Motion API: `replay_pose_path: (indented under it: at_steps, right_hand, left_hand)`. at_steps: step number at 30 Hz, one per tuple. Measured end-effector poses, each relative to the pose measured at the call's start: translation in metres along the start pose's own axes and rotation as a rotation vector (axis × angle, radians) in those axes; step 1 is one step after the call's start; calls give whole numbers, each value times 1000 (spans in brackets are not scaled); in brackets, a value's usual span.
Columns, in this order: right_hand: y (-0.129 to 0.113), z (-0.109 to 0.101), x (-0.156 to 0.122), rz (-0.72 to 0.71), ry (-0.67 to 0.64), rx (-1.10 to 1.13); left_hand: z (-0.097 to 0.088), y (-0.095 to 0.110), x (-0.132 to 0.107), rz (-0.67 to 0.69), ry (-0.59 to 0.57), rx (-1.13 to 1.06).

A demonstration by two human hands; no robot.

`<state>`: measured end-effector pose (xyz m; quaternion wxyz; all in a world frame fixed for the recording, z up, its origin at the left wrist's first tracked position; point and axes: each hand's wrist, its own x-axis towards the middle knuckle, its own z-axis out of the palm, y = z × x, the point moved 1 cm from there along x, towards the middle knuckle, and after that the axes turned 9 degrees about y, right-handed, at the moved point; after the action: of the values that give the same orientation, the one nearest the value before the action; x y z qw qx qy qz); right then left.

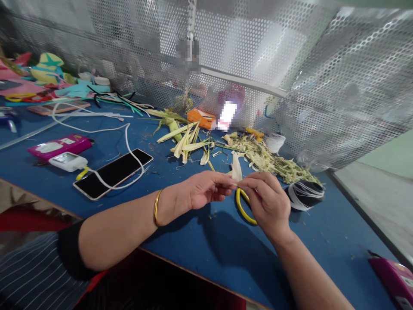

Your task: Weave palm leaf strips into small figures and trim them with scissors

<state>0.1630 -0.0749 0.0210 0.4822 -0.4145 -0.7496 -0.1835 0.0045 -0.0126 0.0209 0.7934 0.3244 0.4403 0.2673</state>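
Between my two hands, above the blue table, is a small pale corn husk piece [236, 167], standing upright from the fingertips. My left hand [208, 189] pinches its base from the left, thumb against the fingers. From the right, my right hand [266, 200] pinches the same base, with its fingers curled. A yellow scissors handle [242, 207] lies on the table just behind and below the right fingers; its other parts are hidden. Beyond the hands rest loose pale husk strips [185, 144] and a heap of shredded husk flowers [274, 159].
A black spool with white thread [305, 196] stands right of my right hand. On the left lie a phone [112, 174], a white cable [129, 140] and a magenta device [61, 146]. An orange box [200, 117] sits against the perforated metal screen [245, 47]. Another magenta box [393, 280] is at lower right.
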Motion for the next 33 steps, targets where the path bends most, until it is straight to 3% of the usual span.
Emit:
replay_pose_path:
  at_steps: [9, 16, 24, 33]
  right_hand:
    - [0, 4, -2, 122, -64, 55]
    - [0, 13, -5, 467, -143, 150]
    - [0, 15, -8, 733, -204, 180]
    - [-2, 14, -8, 766, -111, 229]
  left_hand:
    - [1, -1, -2, 45, -3, 38]
    - [3, -4, 0, 431, 177, 258]
    - [-6, -11, 15, 659, 230, 468]
    - [-1, -9, 10, 639, 195, 394]
